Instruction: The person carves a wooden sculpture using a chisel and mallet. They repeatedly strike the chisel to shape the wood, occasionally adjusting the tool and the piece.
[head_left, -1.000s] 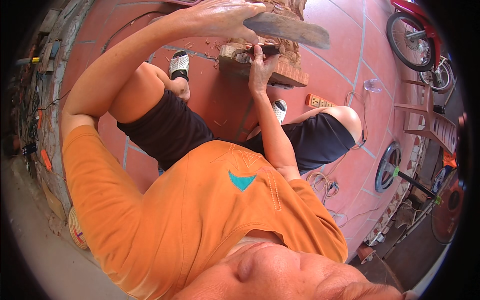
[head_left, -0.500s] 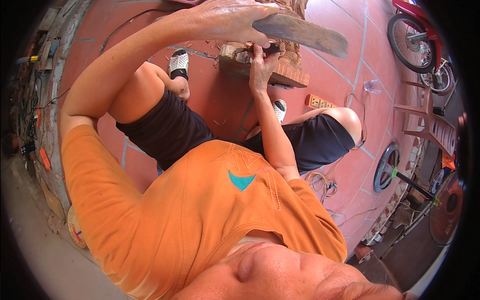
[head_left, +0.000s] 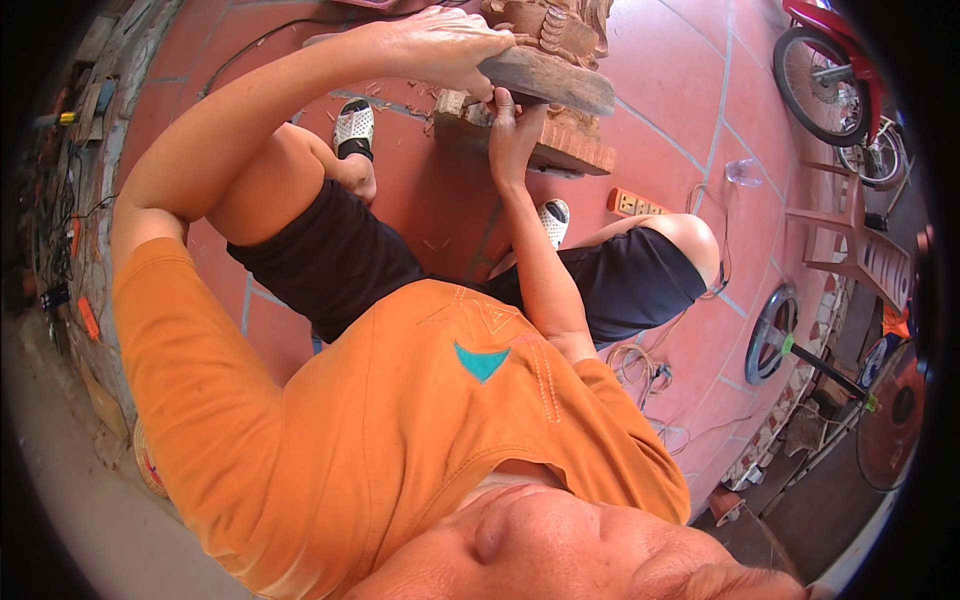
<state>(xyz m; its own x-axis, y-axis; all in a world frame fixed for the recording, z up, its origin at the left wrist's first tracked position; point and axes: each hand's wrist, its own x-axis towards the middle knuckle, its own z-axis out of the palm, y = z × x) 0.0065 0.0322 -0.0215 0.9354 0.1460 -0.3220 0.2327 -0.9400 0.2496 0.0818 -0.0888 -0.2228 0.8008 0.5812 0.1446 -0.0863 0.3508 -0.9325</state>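
Floor: red tiles, wood chips scattered by your feet.
Carving: the carving stands on the floor ahead of your knees.
Mallet: the flat mallet lies across the carving's front.
Left hand: your left hand is wrapped around the mallet.
Right hand: your right hand is closed, pressed to the carving's base; contents hidden.
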